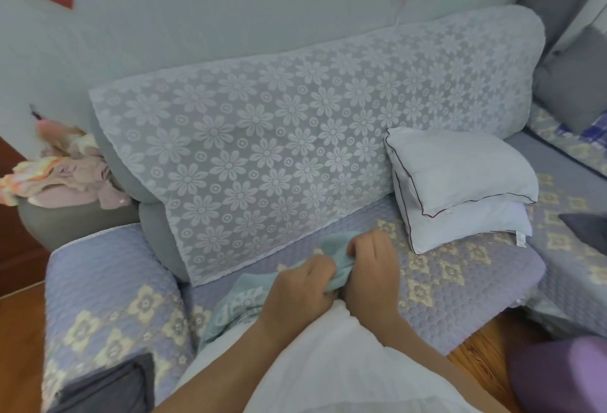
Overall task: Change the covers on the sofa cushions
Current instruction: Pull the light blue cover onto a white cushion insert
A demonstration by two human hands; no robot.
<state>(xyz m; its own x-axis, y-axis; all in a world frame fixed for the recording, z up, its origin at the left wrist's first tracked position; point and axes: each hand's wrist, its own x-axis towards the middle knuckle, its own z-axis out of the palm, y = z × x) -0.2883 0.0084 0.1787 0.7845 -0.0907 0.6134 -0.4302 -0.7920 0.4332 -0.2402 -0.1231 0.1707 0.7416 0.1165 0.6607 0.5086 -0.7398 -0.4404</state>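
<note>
Both my hands bunch the pale green cover (pixel 331 255) over the sofa seat (pixel 460 274), just in front of the lace-draped backrest (pixel 295 136). My left hand (pixel 302 284) curls tight on the fabric; my right hand (pixel 371 258) grips it right beside, knuckles up. A white cushion (pixel 328 357) lies below my wrists. Two bare white cushions (pixel 460 182) are stacked on the seat, to the right of my hands.
</note>
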